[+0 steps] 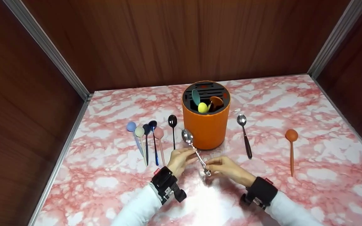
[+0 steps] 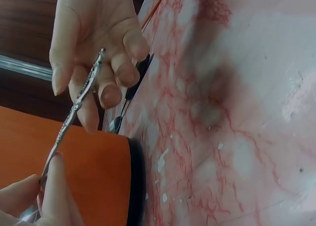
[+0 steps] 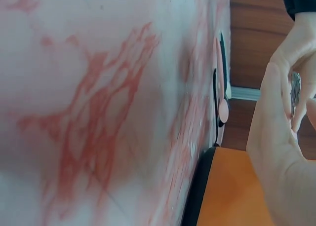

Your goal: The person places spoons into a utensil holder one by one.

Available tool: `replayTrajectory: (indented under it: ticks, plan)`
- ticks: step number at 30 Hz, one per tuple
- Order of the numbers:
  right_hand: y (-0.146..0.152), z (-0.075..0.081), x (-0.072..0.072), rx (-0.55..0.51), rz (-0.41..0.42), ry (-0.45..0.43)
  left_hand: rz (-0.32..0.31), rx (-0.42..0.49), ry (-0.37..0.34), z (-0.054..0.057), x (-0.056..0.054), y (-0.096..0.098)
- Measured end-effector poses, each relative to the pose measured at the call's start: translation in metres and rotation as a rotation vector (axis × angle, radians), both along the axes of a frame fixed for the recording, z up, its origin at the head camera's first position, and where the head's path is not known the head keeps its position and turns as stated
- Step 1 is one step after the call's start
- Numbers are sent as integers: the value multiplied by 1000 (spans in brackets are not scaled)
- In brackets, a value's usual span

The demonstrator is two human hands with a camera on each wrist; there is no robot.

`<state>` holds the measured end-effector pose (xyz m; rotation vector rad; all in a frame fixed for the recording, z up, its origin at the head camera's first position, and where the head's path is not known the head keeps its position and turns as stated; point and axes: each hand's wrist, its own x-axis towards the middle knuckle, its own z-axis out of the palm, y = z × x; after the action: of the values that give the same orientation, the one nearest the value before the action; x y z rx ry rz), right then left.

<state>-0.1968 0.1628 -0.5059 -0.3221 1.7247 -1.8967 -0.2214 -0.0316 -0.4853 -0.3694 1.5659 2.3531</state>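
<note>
A silver spoon (image 1: 187,137) with an ornate handle is held up at a slant before the orange utensil holder (image 1: 204,130). My left hand (image 1: 181,160) pinches it by the neck, just below the bowl; the left wrist view shows thumb and finger meeting there. Around the handle's lower end is my right hand (image 1: 228,169), its thumb and fingers spread apart. In the left wrist view the ornate handle (image 2: 74,107) runs past these loosely bent fingers (image 2: 109,95). The right wrist view shows only part of the handle (image 3: 295,90), the rest hidden by my hand.
Inside the holder stand a teal spoon (image 1: 195,96), a yellow spoon (image 1: 202,107) and an orange one (image 1: 216,102). Several coloured spoons lie at left, including a pink spoon (image 1: 159,133) and black spoon (image 1: 172,121). A dark-handled spoon (image 1: 246,141) and orange spoon (image 1: 291,135) lie at right.
</note>
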Motion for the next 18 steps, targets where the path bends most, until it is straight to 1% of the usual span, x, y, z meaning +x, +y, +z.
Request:
replayTrajectory:
  ticks: [4, 6, 9, 13, 18]
  plan:
    - [-3, 0, 2, -5, -28, -20, 17, -26, -3, 1, 4, 3]
    - [-3, 1, 3, 12, -39, -12, 24, -35, -9, 2, 6, 4]
    - [-4, 4, 4, 40, -38, 11, 29, -27, 0, 2, 8, 5]
    - [-3, 7, 5, 71, -22, 51, 12, -21, 11, 5, 11, 6]
    - [-2, 13, 5, 110, 6, 77, -15, -10, 21, 11, 13, 5]
